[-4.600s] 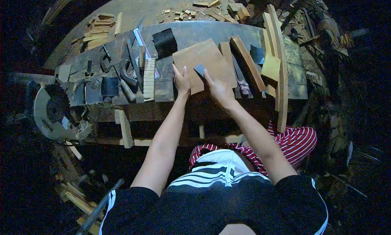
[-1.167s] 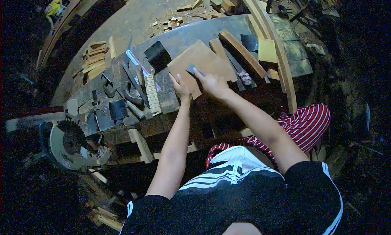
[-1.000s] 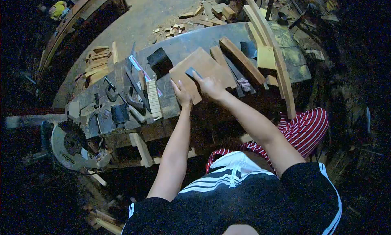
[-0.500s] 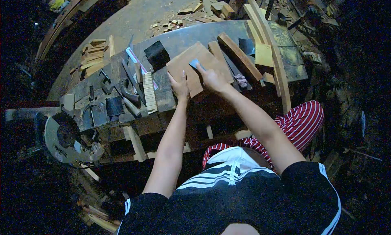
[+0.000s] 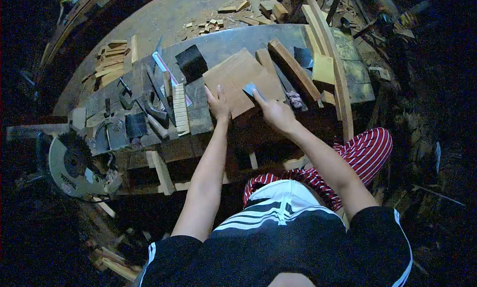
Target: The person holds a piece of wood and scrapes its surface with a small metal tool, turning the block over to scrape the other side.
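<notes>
A flat, square brown wooden board [image 5: 238, 68] lies on the workbench at an angle to its front edge. My left hand [image 5: 219, 106] grips the board's near left edge, its thumb on top and its fingers along the side. In my right hand [image 5: 277, 114] is a small flat blue-grey piece [image 5: 250, 89], pressed against the board's face right of its middle. Whether that piece is a scraper or folded sandpaper cannot be told. My right index finger reaches along it, and the other fingers are curled.
Left of the board lie a black sheet [image 5: 191, 63], a handsaw [image 5: 159, 95], a segmented wooden strip [image 5: 181, 110] and hand tools. A circular saw [image 5: 74, 170] sits at the bench's left end. Wooden bars [image 5: 294, 71] and a yellow block [image 5: 323, 68] are on the right.
My right hand has moved right and slightly toward me, drawing the blue-grey piece across the board. The left hand stays at the board's edge. The view has shifted slightly.
</notes>
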Tool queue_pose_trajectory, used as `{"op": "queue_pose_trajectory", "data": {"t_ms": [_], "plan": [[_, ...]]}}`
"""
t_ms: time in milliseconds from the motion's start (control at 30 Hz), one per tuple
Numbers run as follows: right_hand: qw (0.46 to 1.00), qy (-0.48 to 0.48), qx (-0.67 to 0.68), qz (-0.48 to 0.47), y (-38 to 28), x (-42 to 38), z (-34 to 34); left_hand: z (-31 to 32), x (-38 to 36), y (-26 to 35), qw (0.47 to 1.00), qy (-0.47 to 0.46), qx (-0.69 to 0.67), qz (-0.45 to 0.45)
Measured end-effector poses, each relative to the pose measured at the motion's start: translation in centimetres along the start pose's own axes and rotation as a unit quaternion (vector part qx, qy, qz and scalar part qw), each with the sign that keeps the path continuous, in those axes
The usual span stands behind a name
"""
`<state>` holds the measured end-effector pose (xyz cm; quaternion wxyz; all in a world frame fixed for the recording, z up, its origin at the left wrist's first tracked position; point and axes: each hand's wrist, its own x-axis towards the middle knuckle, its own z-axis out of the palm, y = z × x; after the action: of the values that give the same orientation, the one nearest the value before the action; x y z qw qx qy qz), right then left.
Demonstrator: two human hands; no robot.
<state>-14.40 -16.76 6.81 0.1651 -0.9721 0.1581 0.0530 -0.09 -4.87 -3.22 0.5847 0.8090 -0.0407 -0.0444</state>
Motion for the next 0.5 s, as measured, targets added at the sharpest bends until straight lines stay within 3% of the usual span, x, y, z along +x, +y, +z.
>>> {"op": "queue_pose_trajectory", "data": {"t_ms": [100, 200, 433, 500], "plan": [[0.996, 0.051, 0.074, -0.027, 0.4, 7.0, 3.1, 0.0, -0.3, 0.4, 1.000, 0.011, 0.012, -0.003], [0.997, 0.046, 0.056, -0.007, -0.5, 8.1, 2.1, 0.2, 0.0, -0.1, 1.000, 0.017, 0.006, 0.011], [0.998, -0.055, -0.008, 0.013, -0.8, -4.1, -2.2, 0.5, 0.4, -1.8, 0.999, 0.021, 0.005, 0.042], [0.997, -0.068, -0.015, 0.019, -0.8, -4.1, -2.5, 0.4, 0.5, -1.2, 1.000, 0.022, 0.002, 0.022]]}}
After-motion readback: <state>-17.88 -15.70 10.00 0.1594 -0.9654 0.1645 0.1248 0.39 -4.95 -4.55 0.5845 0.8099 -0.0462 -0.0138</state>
